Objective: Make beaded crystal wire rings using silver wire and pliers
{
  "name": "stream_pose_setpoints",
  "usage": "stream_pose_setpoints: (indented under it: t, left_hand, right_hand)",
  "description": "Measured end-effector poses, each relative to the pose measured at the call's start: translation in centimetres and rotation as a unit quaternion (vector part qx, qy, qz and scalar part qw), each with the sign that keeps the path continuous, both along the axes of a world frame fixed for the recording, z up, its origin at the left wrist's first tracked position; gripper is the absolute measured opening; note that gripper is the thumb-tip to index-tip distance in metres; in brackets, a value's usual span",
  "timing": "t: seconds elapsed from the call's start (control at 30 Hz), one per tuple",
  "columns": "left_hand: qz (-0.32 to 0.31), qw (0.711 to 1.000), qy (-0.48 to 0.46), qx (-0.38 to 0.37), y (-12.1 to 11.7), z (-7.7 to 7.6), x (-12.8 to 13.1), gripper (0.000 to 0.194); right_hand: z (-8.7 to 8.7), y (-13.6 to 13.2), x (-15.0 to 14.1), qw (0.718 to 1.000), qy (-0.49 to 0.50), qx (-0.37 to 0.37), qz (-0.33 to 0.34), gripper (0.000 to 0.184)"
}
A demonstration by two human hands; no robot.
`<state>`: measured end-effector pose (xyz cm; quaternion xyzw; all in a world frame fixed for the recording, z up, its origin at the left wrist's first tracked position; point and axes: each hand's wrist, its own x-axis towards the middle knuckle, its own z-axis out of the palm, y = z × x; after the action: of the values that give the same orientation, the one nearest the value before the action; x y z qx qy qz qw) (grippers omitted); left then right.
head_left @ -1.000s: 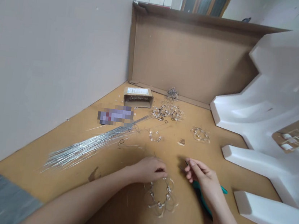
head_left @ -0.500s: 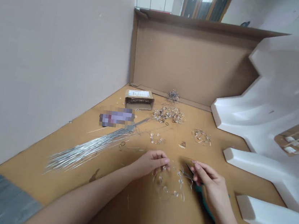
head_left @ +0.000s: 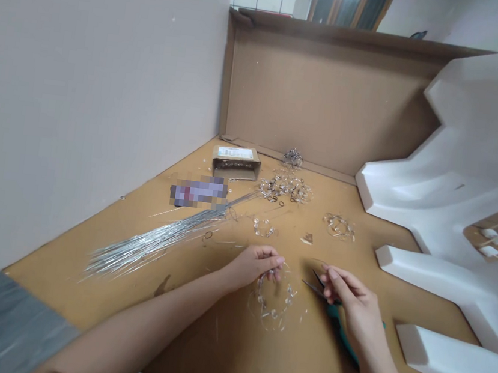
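Left hand and right hand, curled

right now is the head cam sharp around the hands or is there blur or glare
Head view: soft even light, no hard glare; left hand and right hand fairly sharp, faint shadows beneath; beaded wire ring too fine to resolve clearly; green pliers partly shaded; wide lens bends the cardboard wall.

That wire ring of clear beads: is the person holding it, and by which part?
Yes, the fingers of the left hand pinch the ring at its top edge.
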<state>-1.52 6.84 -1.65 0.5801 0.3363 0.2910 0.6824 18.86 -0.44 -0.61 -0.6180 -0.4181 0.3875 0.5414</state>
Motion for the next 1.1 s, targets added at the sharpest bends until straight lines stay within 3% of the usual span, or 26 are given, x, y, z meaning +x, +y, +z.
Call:
stream_pose_setpoints:
  t: [0.23,0.8,1.1]
  left_hand:
    - [-0.002,1.0,0.016,0.002,-0.1,-0.1,0.1,0.033]
    - [0.024,1.0,0.018,0.004,0.4,-2.2,0.6,0.034]
    - [-0.002,0.998,0.048,0.031,0.2,-2.3,0.6,0.033]
  right_hand:
    - [-0.2,0.0,-0.1,1.0,0.012,0.0,-0.006,0.028]
    - [-0.3,0.3,-0.2,1.0,0.004,0.003,-0.002,0.03]
    - [0.0,0.1,-0.4,1.0,-0.003,0.007,0.004,0.029]
